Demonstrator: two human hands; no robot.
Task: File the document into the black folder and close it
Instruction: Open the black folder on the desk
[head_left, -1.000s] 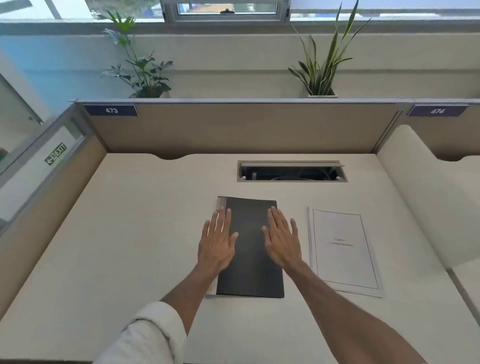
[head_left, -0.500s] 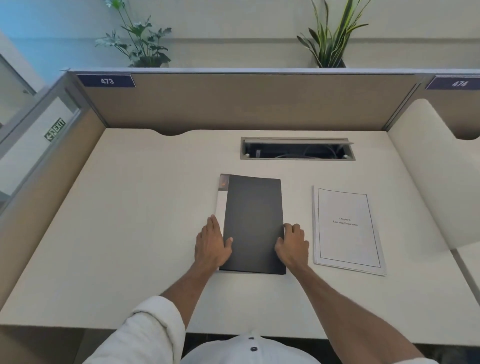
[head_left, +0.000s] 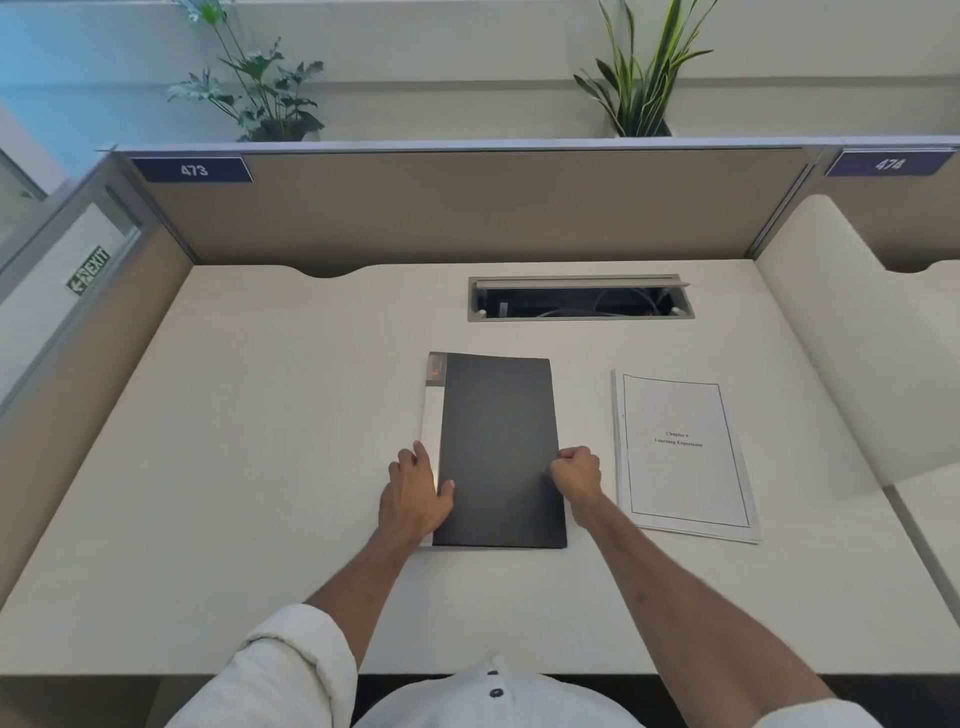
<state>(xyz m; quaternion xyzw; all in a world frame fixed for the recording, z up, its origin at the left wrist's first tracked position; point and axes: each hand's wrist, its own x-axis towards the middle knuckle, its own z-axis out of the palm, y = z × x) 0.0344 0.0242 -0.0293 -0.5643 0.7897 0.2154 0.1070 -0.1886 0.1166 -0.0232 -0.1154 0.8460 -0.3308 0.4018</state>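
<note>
The black folder (head_left: 498, 441) lies closed and flat in the middle of the desk, with a white spine strip along its left side. My left hand (head_left: 415, 493) rests flat on that spine edge, thumb on the black cover. My right hand (head_left: 575, 470) is curled at the folder's right edge, fingertips pinching the cover's rim. The document (head_left: 680, 452), a stapled white stack with a framed title page, lies flat on the desk just right of the folder, untouched.
An open cable tray (head_left: 579, 299) is sunk into the desk (head_left: 260, 467) behind the folder. Brown partition walls (head_left: 467, 208) close the back and left. A curved white divider (head_left: 857, 338) stands at the right. Two potted plants sit behind the partition.
Both hands slid from flat on the cover to the folder's edges. My right hand's fingers curled onto the right rim. The camera tilted down and nearer.
</note>
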